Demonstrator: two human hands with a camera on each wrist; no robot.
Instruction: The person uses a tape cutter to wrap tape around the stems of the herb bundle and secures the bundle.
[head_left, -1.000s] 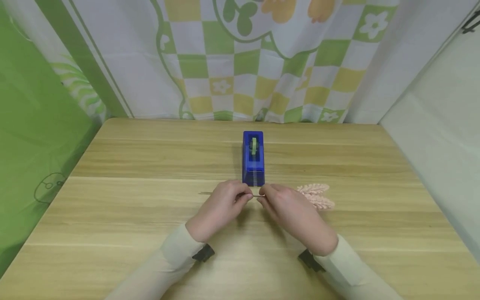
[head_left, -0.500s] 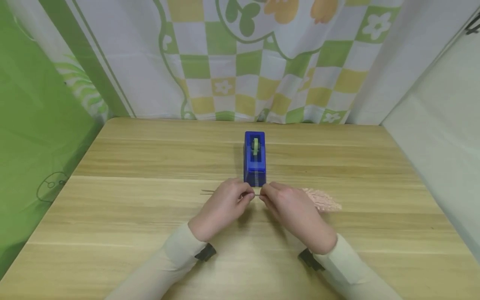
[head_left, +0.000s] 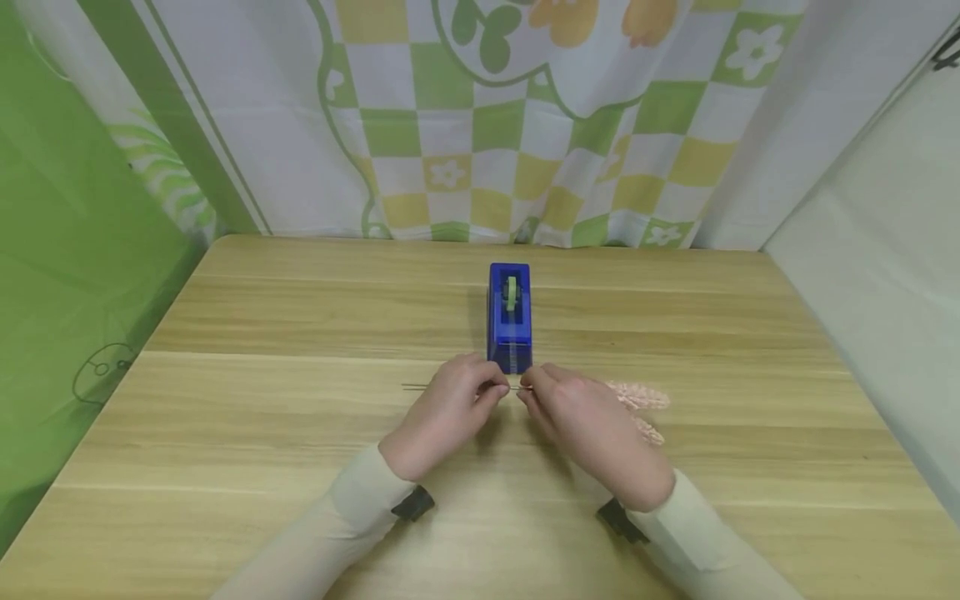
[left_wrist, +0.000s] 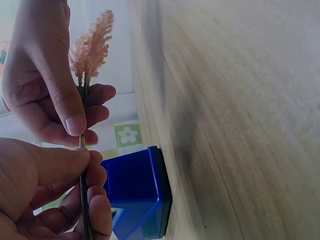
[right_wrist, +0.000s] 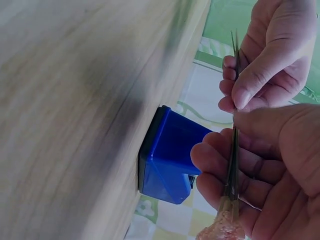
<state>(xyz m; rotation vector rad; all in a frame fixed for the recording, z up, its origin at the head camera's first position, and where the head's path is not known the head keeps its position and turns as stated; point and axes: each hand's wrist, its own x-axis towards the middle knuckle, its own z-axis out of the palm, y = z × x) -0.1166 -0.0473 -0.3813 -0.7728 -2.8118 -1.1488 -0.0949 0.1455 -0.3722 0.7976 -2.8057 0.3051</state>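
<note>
No writing, number or brand can be read in any view. The thin stems (right_wrist: 233, 160) inside the grip show no legible label. On the blue tape dispenser (head_left: 511, 333), just beyond the grip, the front has a pale patch, too small to tell if it is lettering. Far to the right of the grip, a dark mark (head_left: 948, 55) is cut by the edge, and I cannot tell whether it is a sign.
</note>
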